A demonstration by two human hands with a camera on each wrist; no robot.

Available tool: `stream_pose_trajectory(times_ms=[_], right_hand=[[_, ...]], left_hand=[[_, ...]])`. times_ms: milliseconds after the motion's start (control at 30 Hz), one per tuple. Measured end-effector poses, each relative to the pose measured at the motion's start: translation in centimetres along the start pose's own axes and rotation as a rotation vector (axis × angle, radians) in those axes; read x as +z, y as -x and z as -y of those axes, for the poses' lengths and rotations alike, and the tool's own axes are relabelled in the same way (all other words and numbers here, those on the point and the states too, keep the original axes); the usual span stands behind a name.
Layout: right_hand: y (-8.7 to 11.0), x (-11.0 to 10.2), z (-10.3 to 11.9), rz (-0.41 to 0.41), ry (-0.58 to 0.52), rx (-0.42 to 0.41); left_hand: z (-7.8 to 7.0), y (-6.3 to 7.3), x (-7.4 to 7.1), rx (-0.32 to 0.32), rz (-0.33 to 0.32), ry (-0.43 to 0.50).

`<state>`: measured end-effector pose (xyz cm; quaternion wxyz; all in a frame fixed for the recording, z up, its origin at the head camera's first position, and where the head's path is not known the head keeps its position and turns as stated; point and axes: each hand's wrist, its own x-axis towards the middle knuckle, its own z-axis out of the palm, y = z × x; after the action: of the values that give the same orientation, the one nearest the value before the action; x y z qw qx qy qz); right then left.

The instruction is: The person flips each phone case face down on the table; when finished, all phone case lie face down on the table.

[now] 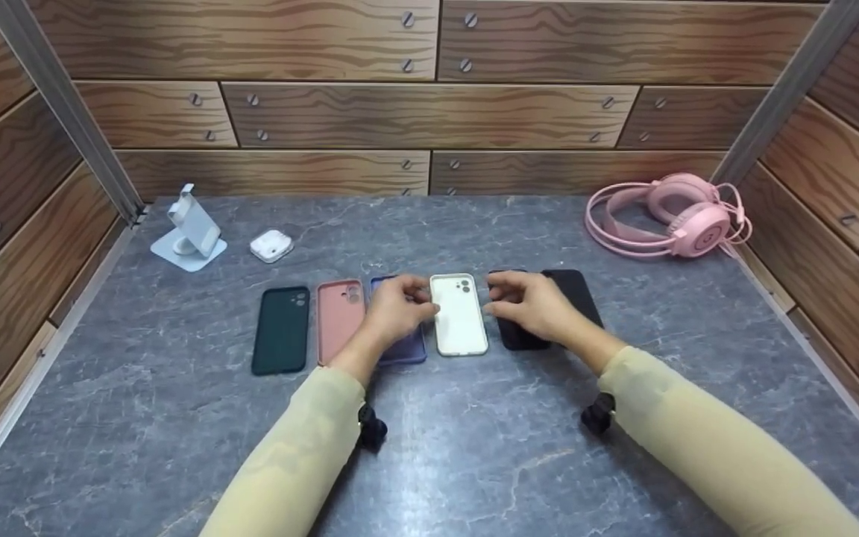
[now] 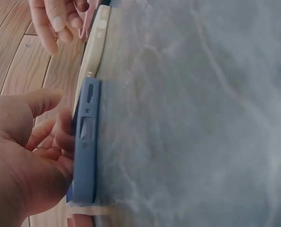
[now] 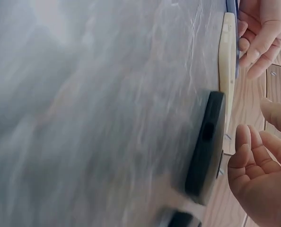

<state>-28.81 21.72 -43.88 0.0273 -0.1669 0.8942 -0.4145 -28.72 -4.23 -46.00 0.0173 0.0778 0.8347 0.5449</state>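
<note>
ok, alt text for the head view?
A person's left hand and right hand flank a white phone case, fourth from left in a row of six cases, on a gray marbled table. Behind: a pale stand and small white box at left, pink headphones at right.

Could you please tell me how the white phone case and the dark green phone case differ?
In the head view, the white phone case sits mid-row; the dark green phone case ends the row at left. The white phone case's top leans slightly left, the dark green phone case's slightly right. Both lie flat on the grey tabletop.
</note>
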Motion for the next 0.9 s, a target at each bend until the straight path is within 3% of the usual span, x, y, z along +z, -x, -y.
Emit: stream_pose_trajectory(times_ms=[500, 900], right_hand=[[-1.1, 1.7, -0.6, 0.07, 0.024, 0.082], [-0.9, 2.2, -0.6, 0.087, 0.081, 0.046]], left_hand=[[0.6, 0.1, 0.3, -0.009, -0.004, -0.086], [0.4, 0.3, 0.7, 0.023, 0.027, -0.129]])
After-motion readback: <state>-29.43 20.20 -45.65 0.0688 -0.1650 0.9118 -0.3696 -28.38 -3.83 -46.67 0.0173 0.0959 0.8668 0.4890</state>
